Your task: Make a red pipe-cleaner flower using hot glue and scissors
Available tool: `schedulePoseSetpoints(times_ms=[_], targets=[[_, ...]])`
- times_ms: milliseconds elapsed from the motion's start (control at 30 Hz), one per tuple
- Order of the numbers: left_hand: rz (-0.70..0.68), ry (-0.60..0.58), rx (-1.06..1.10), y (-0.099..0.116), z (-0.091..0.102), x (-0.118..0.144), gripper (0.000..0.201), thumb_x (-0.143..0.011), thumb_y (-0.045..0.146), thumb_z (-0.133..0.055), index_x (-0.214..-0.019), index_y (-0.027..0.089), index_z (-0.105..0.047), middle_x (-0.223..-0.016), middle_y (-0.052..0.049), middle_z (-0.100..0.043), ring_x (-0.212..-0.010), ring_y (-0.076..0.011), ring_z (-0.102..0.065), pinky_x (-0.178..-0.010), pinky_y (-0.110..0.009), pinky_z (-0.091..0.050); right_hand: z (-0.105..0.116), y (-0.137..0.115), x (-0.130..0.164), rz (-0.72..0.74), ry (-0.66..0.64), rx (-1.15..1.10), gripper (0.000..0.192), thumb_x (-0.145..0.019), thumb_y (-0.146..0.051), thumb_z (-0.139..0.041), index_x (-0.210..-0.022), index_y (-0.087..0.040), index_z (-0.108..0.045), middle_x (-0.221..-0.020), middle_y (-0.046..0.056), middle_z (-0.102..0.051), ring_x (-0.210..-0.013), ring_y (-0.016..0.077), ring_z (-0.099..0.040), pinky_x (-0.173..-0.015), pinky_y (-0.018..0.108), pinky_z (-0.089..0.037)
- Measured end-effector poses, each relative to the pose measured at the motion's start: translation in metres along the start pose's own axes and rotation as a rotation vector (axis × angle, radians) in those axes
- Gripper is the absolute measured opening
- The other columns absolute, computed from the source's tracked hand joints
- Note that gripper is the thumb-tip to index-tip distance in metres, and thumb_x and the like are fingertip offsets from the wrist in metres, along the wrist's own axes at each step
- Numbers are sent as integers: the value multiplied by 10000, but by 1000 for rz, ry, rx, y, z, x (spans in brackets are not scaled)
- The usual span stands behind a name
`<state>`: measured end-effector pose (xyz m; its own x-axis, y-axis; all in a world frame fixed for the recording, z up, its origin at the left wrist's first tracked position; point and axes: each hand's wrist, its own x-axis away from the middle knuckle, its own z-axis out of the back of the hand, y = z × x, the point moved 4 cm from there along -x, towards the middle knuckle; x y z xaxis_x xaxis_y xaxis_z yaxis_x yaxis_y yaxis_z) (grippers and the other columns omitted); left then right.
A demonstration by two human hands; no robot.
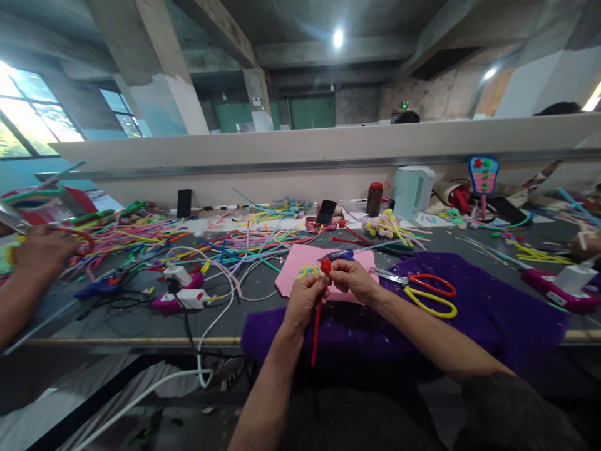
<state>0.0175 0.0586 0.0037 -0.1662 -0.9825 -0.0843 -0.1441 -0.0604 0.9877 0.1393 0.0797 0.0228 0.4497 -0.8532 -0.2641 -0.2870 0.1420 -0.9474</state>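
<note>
A red pipe cleaner is pinched in my left hand, its loose end hanging down below my fingers. Its top is wound into a small red knob just above my fingertips. My right hand closes on the right side of that knob; its fingertips partly hide it. Both hands are over a pink sheet that lies partly on a purple cloth. Beside my right forearm rest scissors with one red and one yellow handle. Behind the knob lies a blue tool, partly covered.
Loose coloured pipe cleaners spread over the left and back of the table. A power strip with white cables sits at left. At the back stand a brown bottle and a pale green kettle. Another person's hand is at far left.
</note>
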Motion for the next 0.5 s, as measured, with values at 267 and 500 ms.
schedulePoseSetpoints(times_ms=[267,500], targets=[[-55,63,60,3,2,0,281,-638,391,-639,-702,124,-578,-557,3,-573,-402,-61,-470,-339,-155,-291,-1,-3,1,54,40,79,231,-722,-351,-591,-804,-135,-611,-488,-51,-446,-383,41,-369,-372,181,-245],[-81,93,115,5,3,0,263,-640,372,-643,-717,126,-587,-567,3,-582,-422,-64,-488,-339,-154,-310,-4,-3,4,50,82,131,307,-720,-346,-576,-926,-125,-635,-466,-52,-449,-369,41,-369,-367,184,-260]])
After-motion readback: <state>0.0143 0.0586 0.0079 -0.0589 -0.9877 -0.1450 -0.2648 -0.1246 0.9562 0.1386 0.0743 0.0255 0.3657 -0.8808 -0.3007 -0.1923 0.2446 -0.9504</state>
